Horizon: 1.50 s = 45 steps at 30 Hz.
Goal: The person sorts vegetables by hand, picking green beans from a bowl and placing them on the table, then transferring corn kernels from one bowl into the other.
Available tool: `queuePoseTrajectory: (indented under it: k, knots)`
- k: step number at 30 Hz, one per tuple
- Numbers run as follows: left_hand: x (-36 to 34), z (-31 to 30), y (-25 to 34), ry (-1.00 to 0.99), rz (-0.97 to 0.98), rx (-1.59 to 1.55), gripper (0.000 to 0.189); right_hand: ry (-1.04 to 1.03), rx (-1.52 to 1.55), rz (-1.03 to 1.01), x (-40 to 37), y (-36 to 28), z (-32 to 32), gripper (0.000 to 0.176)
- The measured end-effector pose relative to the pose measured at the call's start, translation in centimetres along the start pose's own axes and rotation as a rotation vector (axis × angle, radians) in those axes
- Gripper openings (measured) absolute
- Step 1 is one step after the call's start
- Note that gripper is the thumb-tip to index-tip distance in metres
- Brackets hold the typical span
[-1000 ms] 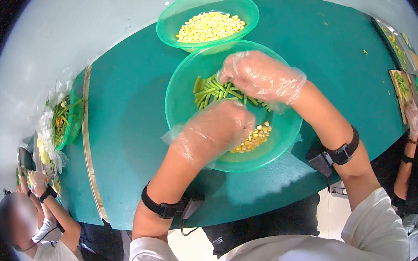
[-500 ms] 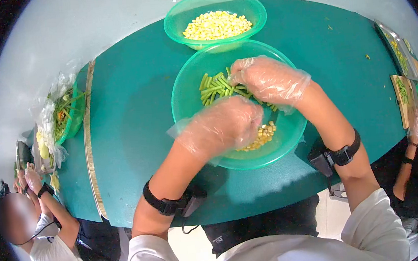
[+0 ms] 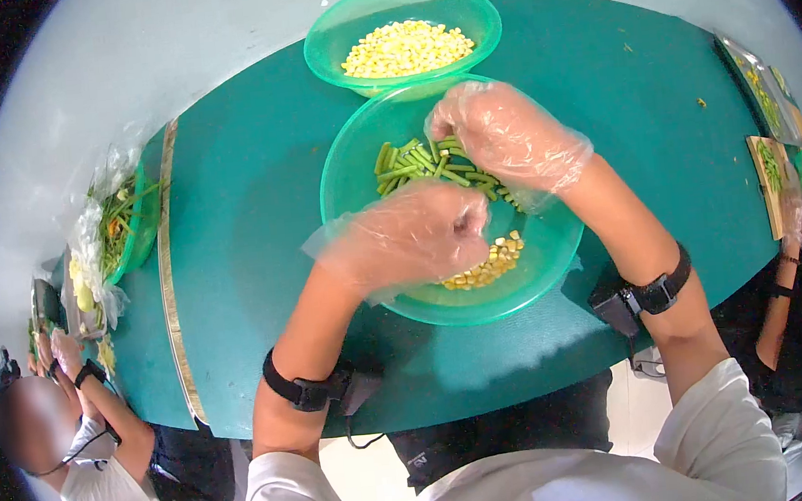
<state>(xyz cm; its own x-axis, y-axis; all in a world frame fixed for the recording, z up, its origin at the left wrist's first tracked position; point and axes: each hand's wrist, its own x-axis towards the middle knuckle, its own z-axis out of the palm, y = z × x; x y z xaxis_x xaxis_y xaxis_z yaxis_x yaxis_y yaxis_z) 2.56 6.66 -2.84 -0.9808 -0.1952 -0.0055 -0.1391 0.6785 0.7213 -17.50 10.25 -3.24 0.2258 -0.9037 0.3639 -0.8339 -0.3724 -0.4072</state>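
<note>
Both my hands wear clear plastic gloves and are over a large green bowl (image 3: 343, 184). Cut green bean pieces (image 3: 408, 161) lie in its upper part, and a small heap of corn kernels (image 3: 493, 266) lies lower down. My left hand (image 3: 414, 235) is curled closed between the two heaps, partly covering both; whatever its fingers hold is hidden. Over the right side of the beans, my right hand (image 3: 505, 136) has its fingertips pinched together at the pieces. I cannot make out what is between them.
Behind stands a second green bowl (image 3: 487, 38) of corn kernels on the green table (image 3: 246, 226). At left, a co-worker (image 3: 105, 467) works near a green basket (image 3: 146, 225) of vegetable scraps. At right are a cutting board (image 3: 765, 185) with chopped greens and another person's arm (image 3: 777, 318).
My left hand has shifted slightly left, uncovering more of the corn kernels. My right hand has moved a little up and left over the beans. The view has shifted slightly.
</note>
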Motion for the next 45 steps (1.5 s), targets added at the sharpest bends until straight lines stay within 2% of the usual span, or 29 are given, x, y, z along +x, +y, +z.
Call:
queuePoseTrajectory:
  k: [3, 6, 8, 9, 12, 13, 15, 19, 22, 28, 31, 37, 40, 43, 45]
  knots:
    - [0.0, -0.3, 0.7, -0.032, -0.076, -0.107, 0.011, 0.27, 0.052, 0.016, 0.3, -0.2, -0.8, 0.018]
    - [0.3, -0.7, 0.9, 0.266, -0.216, -0.241, 0.017, 0.521, 0.135, 0.111, 0.5, 0.3, -1.0, 0.016]
    - [1.0, -1.4, 0.7, 0.652, -0.276, -0.346, 0.028, 0.632, 0.279, 0.192, 0.6, 0.9, -0.9, 0.016]
    - [1.4, -1.6, 0.6, 0.845, -0.305, -0.399, 0.033, 0.572, 0.308, 0.335, 0.5, 0.4, -1.8, 0.016]
    - [1.8, -1.1, -0.5, 0.886, -0.321, -0.386, 0.05, 0.521, 0.366, 0.357, 0.4, 0.1, -1.8, 0.015]
    - [1.5, -0.9, -0.2, 0.809, -0.32, -0.164, 0.054, 0.498, 0.316, 0.262, 0.4, 0.2, -1.7, 0.015]
    - [1.2, -0.6, -0.2, 0.579, -0.286, 0.019, 0.05, 0.447, 0.217, 0.073, 0.5, 0.4, -1.2, 0.015]
    - [0.6, 0.0, -0.3, 0.207, -0.212, 0.201, 0.04, 0.219, 0.234, 0.067, 0.3, -0.4, -1.1, 0.017]
    - [0.3, 0.8, -0.6, 0.268, -0.118, 0.24, 0.027, 0.188, 0.203, 0.076, 0.2, -0.5, -1.1, 0.017]
    - [0.0, 0.7, -1.8, 0.318, -0.062, 0.32, 0.017, 0.157, 0.056, 0.035, 0.2, 0.3, -0.1, 0.02]
    - [0.0, 0.8, -2.1, 0.331, -0.053, 0.373, 0.013, 0.077, -0.051, 0.033, 0.0, 0.2, 0.3, 0.021]
    - [0.0, 0.5, -1.5, 0.383, -0.016, 0.382, 0.013, 0.002, -0.076, 0.08, 0.0, -0.3, -0.2, 0.023]
    - [0.3, 0.6, -1.6, 0.49, -0.195, 0.635, 0.013, 0.092, -0.014, 0.064, 0.0, -0.3, -0.2, 0.023]
    - [0.8, 0.2, -0.8, 0.671, -0.321, 0.573, 0.015, 0.259, 0.001, 0.017, 0.3, 0.5, 0.1, 0.021]
    - [0.7, 0.3, -0.6, 0.706, -0.309, 0.578, 0.016, 0.331, -0.007, 0.071, 0.2, 0.5, 0.1, 0.018]
